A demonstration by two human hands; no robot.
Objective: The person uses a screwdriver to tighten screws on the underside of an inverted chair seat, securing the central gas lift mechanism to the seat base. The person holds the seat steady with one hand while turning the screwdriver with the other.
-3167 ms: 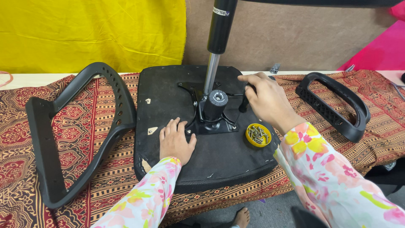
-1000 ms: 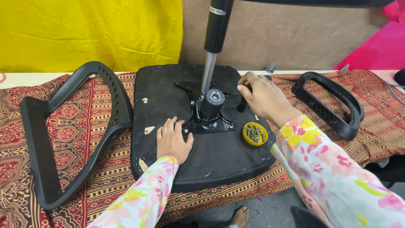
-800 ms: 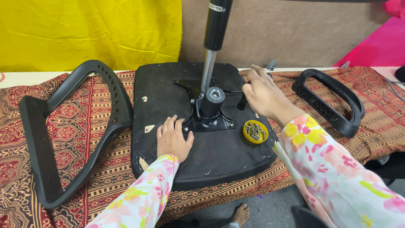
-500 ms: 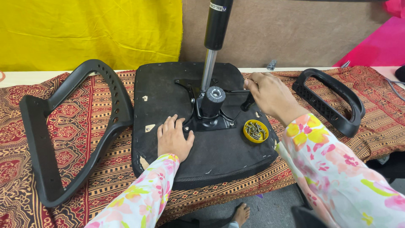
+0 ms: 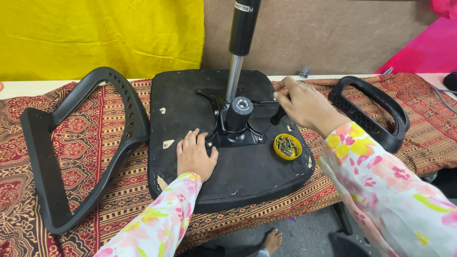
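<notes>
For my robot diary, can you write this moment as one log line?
left hand: flat on black upturned chair seat | right hand: gripping black lever handle | yellow round screw cup: on seat

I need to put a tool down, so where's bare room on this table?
Free patterned cloth lies between the left armrest frame and the upturned seat pan. Crowded: the seat's centre, with the left hand, mechanism plate, right hand and yellow screw cup.

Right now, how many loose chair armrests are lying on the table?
2. One black armrest lies left of the upturned seat base, the other armrest lies right of it, beyond the right hand. No others are in view.
</notes>
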